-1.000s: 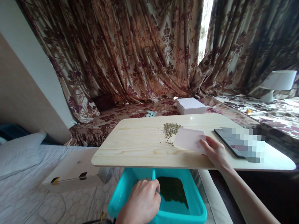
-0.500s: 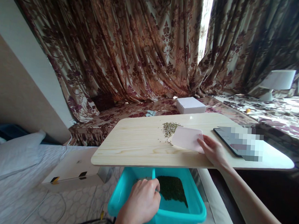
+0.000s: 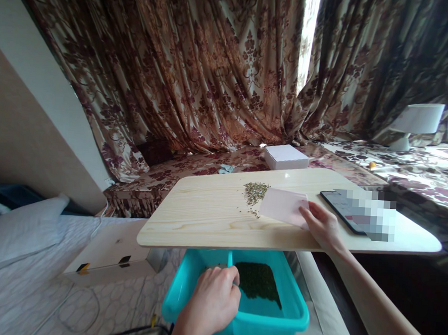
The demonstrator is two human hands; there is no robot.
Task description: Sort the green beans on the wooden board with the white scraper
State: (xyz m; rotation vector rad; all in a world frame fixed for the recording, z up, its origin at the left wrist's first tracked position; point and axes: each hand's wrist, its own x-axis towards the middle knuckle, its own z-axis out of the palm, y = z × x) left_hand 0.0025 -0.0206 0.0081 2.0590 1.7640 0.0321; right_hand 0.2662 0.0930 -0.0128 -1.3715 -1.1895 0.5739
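Note:
My right hand [image 3: 321,224] pinches the right end of a thin, pale pinkish card [image 3: 284,206], tilted over the wooden tabletop [image 3: 198,211]. Just left of the card's far edge lies a loose heap of small greenish-brown seed-like bits [image 3: 256,192], with a few strays in front. Below the table edge, my left hand [image 3: 216,298] is closed, its fingers curled over the middle divider of a turquoise two-part bin [image 3: 267,324]. What its fingertips grip is hidden. Dark green small grains [image 3: 260,281] fill part of the bin's right compartment; the left compartment is partly covered by my hand.
A tablet [image 3: 342,212], partly blurred out, lies on the table's right side. Behind the table are a white box [image 3: 285,156] and patterned curtains [image 3: 214,71]. A large white carton [image 3: 116,252] rests on the bed at left, and a lamp [image 3: 420,121] stands far right.
My right hand and the pale card have shifted slightly right, a little away from the heap. My left hand stays in place over the bin.

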